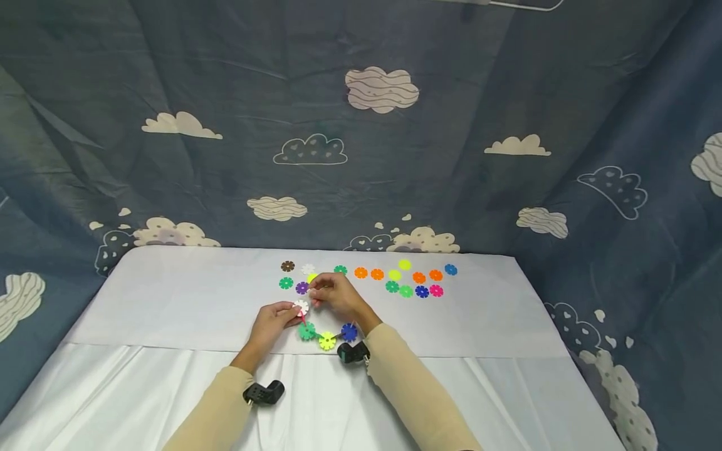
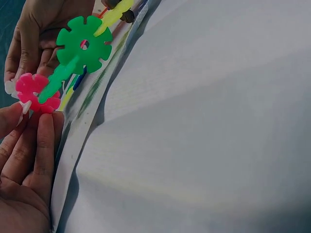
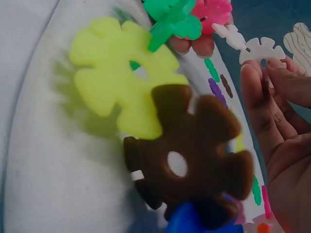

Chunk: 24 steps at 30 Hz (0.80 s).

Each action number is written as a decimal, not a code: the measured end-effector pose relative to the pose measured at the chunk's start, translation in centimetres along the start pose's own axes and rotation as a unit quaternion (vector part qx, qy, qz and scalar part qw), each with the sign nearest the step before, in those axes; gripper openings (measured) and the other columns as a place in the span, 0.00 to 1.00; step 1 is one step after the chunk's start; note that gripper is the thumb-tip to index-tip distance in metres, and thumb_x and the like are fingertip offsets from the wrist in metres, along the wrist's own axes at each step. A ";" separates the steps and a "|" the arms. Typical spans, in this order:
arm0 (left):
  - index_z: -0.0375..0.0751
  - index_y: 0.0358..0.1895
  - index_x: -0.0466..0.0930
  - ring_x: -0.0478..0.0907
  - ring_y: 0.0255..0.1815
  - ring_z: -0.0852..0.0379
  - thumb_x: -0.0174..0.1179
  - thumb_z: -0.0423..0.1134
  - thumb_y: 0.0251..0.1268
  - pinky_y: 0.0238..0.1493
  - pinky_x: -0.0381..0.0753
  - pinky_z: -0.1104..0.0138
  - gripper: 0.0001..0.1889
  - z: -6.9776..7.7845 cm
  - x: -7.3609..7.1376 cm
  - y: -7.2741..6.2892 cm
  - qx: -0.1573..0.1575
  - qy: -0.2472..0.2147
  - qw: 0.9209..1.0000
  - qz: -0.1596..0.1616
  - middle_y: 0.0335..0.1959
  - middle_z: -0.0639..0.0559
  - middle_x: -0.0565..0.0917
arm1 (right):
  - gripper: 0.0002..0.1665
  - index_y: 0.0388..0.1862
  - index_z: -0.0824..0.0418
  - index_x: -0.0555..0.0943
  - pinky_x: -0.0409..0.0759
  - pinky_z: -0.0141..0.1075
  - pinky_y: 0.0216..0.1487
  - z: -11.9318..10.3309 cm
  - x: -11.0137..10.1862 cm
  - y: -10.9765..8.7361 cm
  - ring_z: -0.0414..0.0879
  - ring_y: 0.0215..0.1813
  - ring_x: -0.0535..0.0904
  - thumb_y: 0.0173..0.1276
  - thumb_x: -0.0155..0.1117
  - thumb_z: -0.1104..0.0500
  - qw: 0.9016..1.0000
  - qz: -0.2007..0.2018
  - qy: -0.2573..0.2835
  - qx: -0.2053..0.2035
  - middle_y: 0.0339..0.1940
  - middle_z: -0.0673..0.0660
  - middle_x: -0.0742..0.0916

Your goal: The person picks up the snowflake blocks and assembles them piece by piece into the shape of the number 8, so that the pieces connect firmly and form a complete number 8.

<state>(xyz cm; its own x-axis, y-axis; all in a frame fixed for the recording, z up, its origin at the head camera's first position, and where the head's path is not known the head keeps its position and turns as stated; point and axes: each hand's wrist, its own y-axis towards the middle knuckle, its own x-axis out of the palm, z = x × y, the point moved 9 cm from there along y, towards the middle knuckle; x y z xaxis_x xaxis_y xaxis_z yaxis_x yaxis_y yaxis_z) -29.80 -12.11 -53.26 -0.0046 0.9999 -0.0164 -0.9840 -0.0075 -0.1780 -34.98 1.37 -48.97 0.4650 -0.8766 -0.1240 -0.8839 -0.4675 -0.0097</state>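
My left hand (image 1: 272, 327) pinches a white notched flower disc (image 1: 301, 307) at the end of a curved chain. Joined on behind it are a pink disc (image 2: 31, 90), green discs (image 2: 83, 46), a yellow disc (image 3: 109, 63), a brown disc (image 3: 189, 155) and a blue disc (image 1: 349, 332). Between thumb and fingertips, my right hand (image 1: 338, 295) holds another white disc (image 3: 262, 50). In the right wrist view its edge is close to the chain's white end disc (image 3: 230, 35); I cannot tell whether they touch. The chain's far end lies near the right wrist.
Loose flower discs lie beyond the hands on the white cloth (image 1: 186, 300), among them a brown disc (image 1: 287, 266), a purple disc (image 1: 302, 288) and an orange disc (image 1: 376, 274). A pink disc (image 1: 436, 290) is at the right. A dark cloud-print curtain (image 1: 440, 181) hangs behind.
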 end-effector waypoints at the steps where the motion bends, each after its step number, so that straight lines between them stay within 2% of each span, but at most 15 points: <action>1: 0.20 0.47 0.76 0.85 0.32 0.61 0.57 0.31 0.68 0.43 0.83 0.70 0.13 0.1 -0.1 0.0 0.001 0.001 1.000 0.001 0.40 0.35 0.85 | 0.08 0.42 0.77 0.78 0.85 0.38 0.37 0.0 0.1 0.0 0.42 0.28 0.80 0.66 0.59 0.73 1.000 -0.002 0.002 -0.002 0.27 0.57 0.84; 8: 0.19 0.47 0.76 0.84 0.31 0.63 0.57 0.29 0.68 0.41 0.83 0.72 0.12 -0.1 0.0 0.1 -0.007 -0.011 1.000 0.000 0.38 0.36 0.86 | 0.13 0.48 0.80 0.77 0.84 0.36 0.40 0.3 0.8 0.2 0.40 0.30 0.79 0.68 0.58 0.72 1.000 -0.018 0.012 0.007 0.28 0.57 0.85; 12: 0.19 0.46 0.76 0.83 0.30 0.65 0.57 0.28 0.68 0.40 0.83 0.73 0.12 0.1 0.0 0.1 -0.002 -0.010 1.000 0.010 0.38 0.35 0.86 | 0.14 0.49 0.75 0.81 0.84 0.35 0.41 0.2 0.6 0.1 0.39 0.32 0.80 0.68 0.61 0.67 1.000 0.010 -0.025 0.007 0.36 0.62 0.87; 16: 0.19 0.47 0.77 0.84 0.32 0.63 0.57 0.30 0.68 0.40 0.83 0.72 0.12 0.2 -0.3 0.0 -0.004 0.013 1.000 0.024 0.40 0.34 0.85 | 0.15 0.49 0.70 0.83 0.83 0.31 0.41 -0.1 0.5 -0.2 0.39 0.35 0.82 0.67 0.65 0.63 0.997 0.042 -0.058 0.005 0.44 0.62 0.88; 20: 0.20 0.46 0.77 0.85 0.32 0.61 0.58 0.30 0.68 0.39 0.83 0.72 0.12 0.0 -0.4 -0.1 -0.014 0.022 0.999 0.038 0.40 0.34 0.85 | 0.15 0.47 0.69 0.84 0.82 0.31 0.43 -0.3 0.6 -0.5 0.42 0.40 0.84 0.64 0.68 0.62 0.995 0.062 -0.072 -0.002 0.44 0.62 0.88; 24: 0.21 0.45 0.78 0.84 0.29 0.62 0.58 0.30 0.68 0.36 0.83 0.73 0.11 0.0 -0.2 -0.4 -0.018 0.025 0.999 0.045 0.38 0.35 0.86 | 0.13 0.44 0.67 0.86 0.81 0.32 0.47 -0.5 0.4 -0.9 0.45 0.45 0.84 0.62 0.70 0.62 0.991 0.083 -0.108 -0.006 0.42 0.59 0.88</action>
<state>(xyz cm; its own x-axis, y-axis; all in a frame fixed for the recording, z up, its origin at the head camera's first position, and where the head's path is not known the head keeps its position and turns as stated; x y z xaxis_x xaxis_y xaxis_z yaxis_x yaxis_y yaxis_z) -29.37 -12.26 -53.22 -0.0840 0.9931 -0.0821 -0.9730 -0.0995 -0.2083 -33.95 1.36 -48.52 0.2911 -0.8970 -0.3326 -0.9458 -0.3221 0.0409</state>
